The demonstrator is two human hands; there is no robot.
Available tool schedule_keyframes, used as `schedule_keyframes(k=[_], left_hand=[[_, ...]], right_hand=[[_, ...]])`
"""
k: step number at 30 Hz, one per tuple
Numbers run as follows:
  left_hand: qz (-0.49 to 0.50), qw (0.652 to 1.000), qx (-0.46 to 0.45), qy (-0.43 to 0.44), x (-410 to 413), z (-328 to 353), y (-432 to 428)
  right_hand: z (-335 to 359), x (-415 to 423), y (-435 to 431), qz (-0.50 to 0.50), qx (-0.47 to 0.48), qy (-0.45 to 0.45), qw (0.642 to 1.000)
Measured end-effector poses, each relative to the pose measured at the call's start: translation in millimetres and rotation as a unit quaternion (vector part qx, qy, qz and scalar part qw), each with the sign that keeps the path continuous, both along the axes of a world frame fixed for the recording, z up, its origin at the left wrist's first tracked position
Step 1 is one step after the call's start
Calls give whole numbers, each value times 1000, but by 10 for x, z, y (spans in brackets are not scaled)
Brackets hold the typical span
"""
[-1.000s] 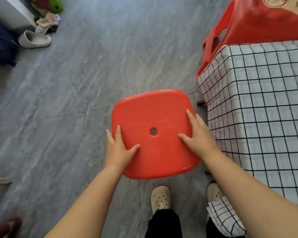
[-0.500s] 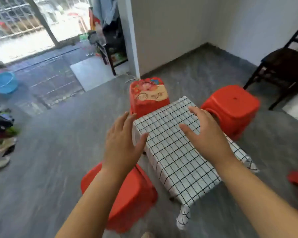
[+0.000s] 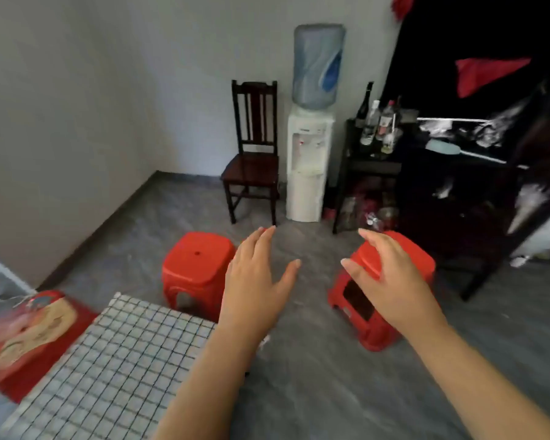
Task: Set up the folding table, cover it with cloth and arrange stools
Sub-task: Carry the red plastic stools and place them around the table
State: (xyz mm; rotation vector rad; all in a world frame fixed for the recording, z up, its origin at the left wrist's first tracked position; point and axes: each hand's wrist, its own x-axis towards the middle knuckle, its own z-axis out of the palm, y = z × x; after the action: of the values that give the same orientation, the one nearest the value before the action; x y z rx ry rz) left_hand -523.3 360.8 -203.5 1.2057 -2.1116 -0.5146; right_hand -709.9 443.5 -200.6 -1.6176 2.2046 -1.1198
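Note:
The folding table, covered by a black-and-white checked cloth (image 3: 108,369), fills the lower left. A red stool (image 3: 194,265) stands just beyond its far edge. Another red stool (image 3: 407,258) sits apart on the floor to the right, partly hidden by my right hand (image 3: 391,281). A third red stool with a patterned seat (image 3: 23,331) is at the table's left side. My left hand (image 3: 254,287) hovers open in the air, fingers spread, between the two plain stools. My right hand is also open and empty, raised in front of the right stool.
A dark wooden chair (image 3: 254,154) and a white water dispenser (image 3: 308,160) with a blue bottle stand against the back wall. A black shelf with bottles (image 3: 375,128) and dark furniture (image 3: 473,192) line the right side. Grey floor (image 3: 299,376) lies between the stools.
Both hands let go of the red stool they were pressing down a second ago and lifted empty. My view swung up and to the right, toward the stool near the shelf.

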Motion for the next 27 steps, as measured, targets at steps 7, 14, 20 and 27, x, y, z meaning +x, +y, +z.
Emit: schedule_keyframes(k=[7, 14, 20, 27], left_hand=[[-97, 993, 28, -64, -1731, -366, -228], [-143, 978, 119, -94, -2758, -948, -1053], [-148, 956, 218, -128, -3746, -1570, -1380], [-82, 940, 282, -173, -4964, -2552, -1761]], right_hand=[[-339, -1678, 38, -117, 31, -30, 992], [-930, -2496, -538, -174, 91, -51, 979], [-1391, -3395, -962, -228, 130, -65, 963], [-2252, -4850, -1764, -171, 198, -75, 962]])
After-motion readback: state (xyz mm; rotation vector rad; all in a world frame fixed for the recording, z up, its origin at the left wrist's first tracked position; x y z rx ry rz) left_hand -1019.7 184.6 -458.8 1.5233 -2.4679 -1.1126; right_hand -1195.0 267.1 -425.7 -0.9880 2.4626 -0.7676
